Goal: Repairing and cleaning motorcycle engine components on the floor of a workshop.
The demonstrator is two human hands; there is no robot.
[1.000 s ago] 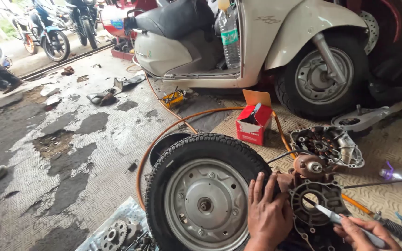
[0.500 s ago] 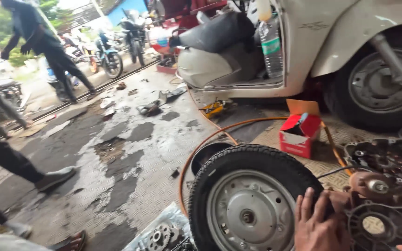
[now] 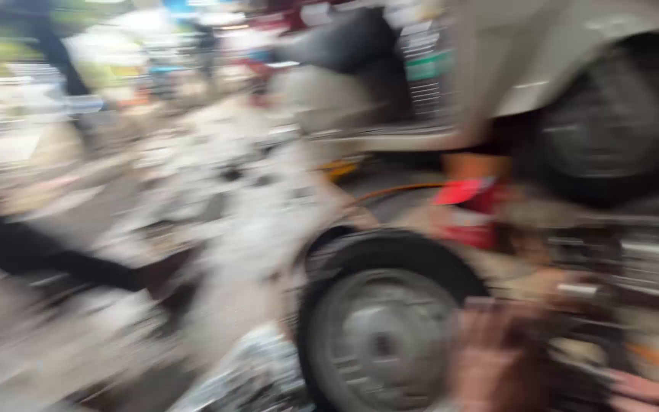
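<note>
Grey wet concrete floor (image 3: 215, 229), open workshop, heavily blurred. One left hand (image 3: 490, 358) resting against one loose wheel (image 3: 383, 328); grip indeterminable. Right hand (image 3: 650, 393) barely in frame. One red box (image 3: 474, 210) beyond, one scooter (image 3: 497, 84) behind.

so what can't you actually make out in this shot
- Left hand, head view: motion blur hides its grip beside the wheel.
- Right hand, head view: cut off by the bottom edge, anything held unreadable.
- Red box: blurred, contents unclear.
- Engine parts: smeared beyond telling.
</note>
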